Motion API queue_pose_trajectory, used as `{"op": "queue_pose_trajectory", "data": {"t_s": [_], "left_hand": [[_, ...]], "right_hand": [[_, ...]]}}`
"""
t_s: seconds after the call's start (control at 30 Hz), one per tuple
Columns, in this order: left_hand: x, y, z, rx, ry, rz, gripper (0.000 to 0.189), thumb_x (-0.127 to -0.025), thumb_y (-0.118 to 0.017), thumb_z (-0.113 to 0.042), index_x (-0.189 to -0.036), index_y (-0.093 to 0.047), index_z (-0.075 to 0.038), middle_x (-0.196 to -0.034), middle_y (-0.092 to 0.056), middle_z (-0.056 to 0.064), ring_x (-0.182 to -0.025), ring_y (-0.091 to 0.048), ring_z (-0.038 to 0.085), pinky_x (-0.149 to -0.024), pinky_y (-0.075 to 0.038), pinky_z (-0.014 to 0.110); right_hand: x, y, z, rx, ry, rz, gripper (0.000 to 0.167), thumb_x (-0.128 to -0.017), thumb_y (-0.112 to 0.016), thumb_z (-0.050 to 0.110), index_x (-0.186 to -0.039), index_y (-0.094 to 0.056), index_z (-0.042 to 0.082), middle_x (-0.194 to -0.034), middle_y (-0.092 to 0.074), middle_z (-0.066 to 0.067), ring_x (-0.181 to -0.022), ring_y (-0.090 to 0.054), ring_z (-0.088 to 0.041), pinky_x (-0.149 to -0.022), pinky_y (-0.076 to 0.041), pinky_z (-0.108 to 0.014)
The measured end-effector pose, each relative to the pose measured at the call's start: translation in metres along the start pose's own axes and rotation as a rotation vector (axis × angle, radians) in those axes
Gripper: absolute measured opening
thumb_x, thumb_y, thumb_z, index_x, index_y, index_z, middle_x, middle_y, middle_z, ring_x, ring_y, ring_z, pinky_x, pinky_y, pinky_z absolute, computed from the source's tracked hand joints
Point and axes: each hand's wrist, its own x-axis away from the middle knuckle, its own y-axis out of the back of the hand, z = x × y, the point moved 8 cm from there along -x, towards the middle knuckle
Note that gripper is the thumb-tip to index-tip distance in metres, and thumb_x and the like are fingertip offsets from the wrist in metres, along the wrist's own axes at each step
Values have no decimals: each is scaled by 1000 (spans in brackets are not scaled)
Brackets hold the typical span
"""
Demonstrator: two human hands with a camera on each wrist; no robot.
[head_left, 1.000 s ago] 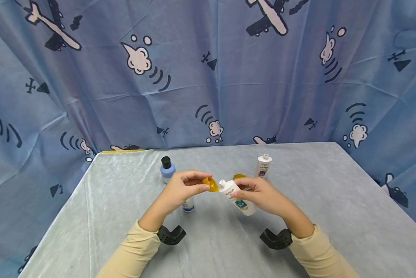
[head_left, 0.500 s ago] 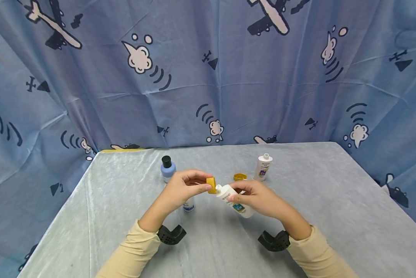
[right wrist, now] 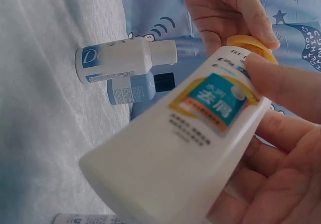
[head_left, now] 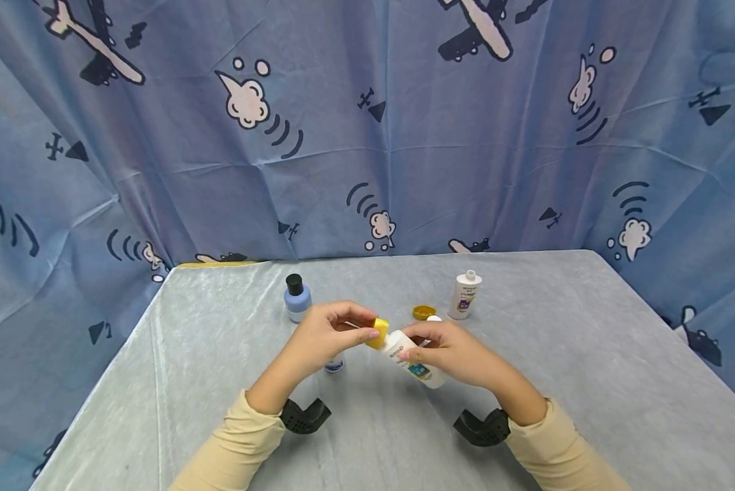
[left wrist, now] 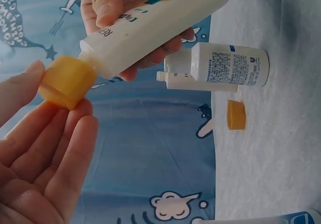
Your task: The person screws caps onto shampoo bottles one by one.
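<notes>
My left hand point(head_left: 333, 334) pinches a yellow flip-top cap point(head_left: 378, 333) between thumb and fingers. Gripped in my right hand point(head_left: 444, 351) is a white shampoo bottle point(head_left: 412, 361) with a teal label, tilted so that its top points up and left. The cap sits over the bottle's mouth; in the left wrist view a short piece of white neck point(left wrist: 91, 61) shows between cap and shoulder. The right wrist view shows the bottle's label point(right wrist: 213, 101) facing the camera, with my right thumb near its shoulder. Both hands are above the table.
Behind my right hand stand an uncapped white bottle point(head_left: 463, 300), a second yellow cap point(head_left: 424, 312) and a white-capped bottle point(left wrist: 230, 66). Around my left hand are a blue bottle with a black cap point(head_left: 296, 300) and a white bottle point(right wrist: 115, 58). A patterned curtain point(head_left: 343, 136) borders the table.
The left hand has turned the yellow cap toward the bottle. The right hand has moved slightly left and down with the bottle, bringing its mouth from beside the cap to under it.
</notes>
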Motion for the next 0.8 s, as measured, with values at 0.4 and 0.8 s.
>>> {"op": "queue_pose_trajectory", "data": {"t_s": [0.4,0.8], "left_hand": [[2,-5,-1,-43,-12,11,26,-85,-80,-18,-106,-77,-4,-103,-76,13,-83,-72,11,-75,-59,23],[3,-8,-10,-82,-105,53,26,-84,-80,-16,-108,-77,-7,-106,-76,9,-96,-71,13,-83,-59,28]], "right_hand": [[0,-4,-1,9,3,24,30,-96,-66,23,-117,-70,2,-98,-72,-10,-85,-65,-8,-72,-57,-28],[-1,-6,-2,-13,15,45,29,-97,-65,22,-115,-70,1,-99,-72,-12,-85,-65,-10,-72,-57,-29]]}}
